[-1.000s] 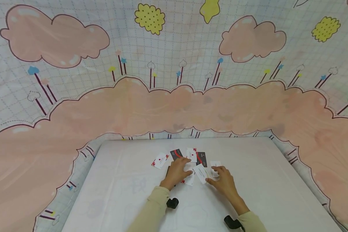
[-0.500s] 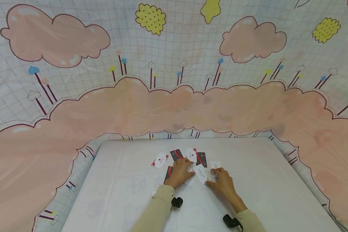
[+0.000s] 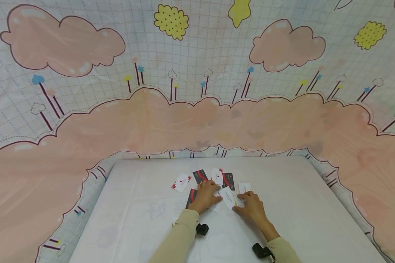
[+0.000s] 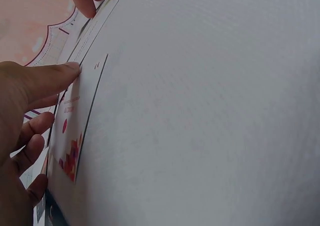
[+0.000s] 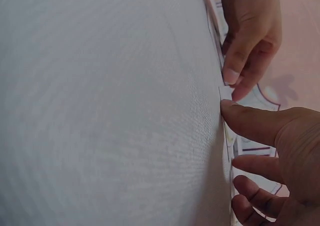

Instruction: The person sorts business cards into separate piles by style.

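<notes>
Between the two hands lies a white business card [image 3: 228,196], slanted on the table. The right hand [image 3: 252,209] holds its near right end between thumb and index finger. In the right wrist view the right thumb [image 5: 250,118] touches the card's edge. The left hand [image 3: 205,196] rests over other cards, its thumb near the slanted card's left edge. From the left wrist, a white card with a red and orange pattern [image 4: 74,136] shows under the left thumb [image 4: 55,78]. A dark card with a red stripe [image 3: 191,197] is partly hidden by the left hand.
Beyond the hands lie a white card with red flowers [image 3: 181,182], dark cards [image 3: 228,180], another flowered card [image 3: 217,176] and a plain white card [image 3: 244,187]. A white table [image 3: 135,204] bears them all; a patterned cloth [image 3: 197,124] hangs behind.
The left hand has shifted right toward the slanted card, uncovering the dark card at its left. The right index finger has moved nearer, off the plain white card.
</notes>
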A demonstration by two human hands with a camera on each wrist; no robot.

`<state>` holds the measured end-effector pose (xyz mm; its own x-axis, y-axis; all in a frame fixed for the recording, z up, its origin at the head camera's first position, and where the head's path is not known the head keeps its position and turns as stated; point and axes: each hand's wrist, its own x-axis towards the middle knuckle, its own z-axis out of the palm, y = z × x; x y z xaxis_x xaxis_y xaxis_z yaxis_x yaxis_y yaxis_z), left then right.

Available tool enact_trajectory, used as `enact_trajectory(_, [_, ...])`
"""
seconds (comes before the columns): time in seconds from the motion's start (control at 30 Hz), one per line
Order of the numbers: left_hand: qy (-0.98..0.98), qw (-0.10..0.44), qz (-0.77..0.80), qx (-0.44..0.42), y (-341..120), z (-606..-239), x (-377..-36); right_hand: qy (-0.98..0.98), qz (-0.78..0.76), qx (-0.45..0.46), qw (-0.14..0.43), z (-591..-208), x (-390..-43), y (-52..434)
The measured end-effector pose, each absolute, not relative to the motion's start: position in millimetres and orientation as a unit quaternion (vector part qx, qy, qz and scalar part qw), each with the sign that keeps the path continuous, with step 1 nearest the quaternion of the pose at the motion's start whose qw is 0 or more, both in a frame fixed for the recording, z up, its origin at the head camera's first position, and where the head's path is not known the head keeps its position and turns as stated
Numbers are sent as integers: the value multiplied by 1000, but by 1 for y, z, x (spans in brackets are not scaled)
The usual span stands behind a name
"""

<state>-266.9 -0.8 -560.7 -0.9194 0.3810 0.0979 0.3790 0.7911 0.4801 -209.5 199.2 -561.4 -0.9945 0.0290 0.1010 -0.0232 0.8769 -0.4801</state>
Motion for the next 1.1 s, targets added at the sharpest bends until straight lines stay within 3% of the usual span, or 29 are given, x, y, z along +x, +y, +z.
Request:
enact_trajectory(0.63, [944, 15, 265, 195, 1, -560, -266, -961, 272, 8, 49, -565, -208, 199])
enact_trajectory(1.1, [944, -27, 248, 215, 0, -564, -267, -963, 262, 16, 54, -563, -208, 197])
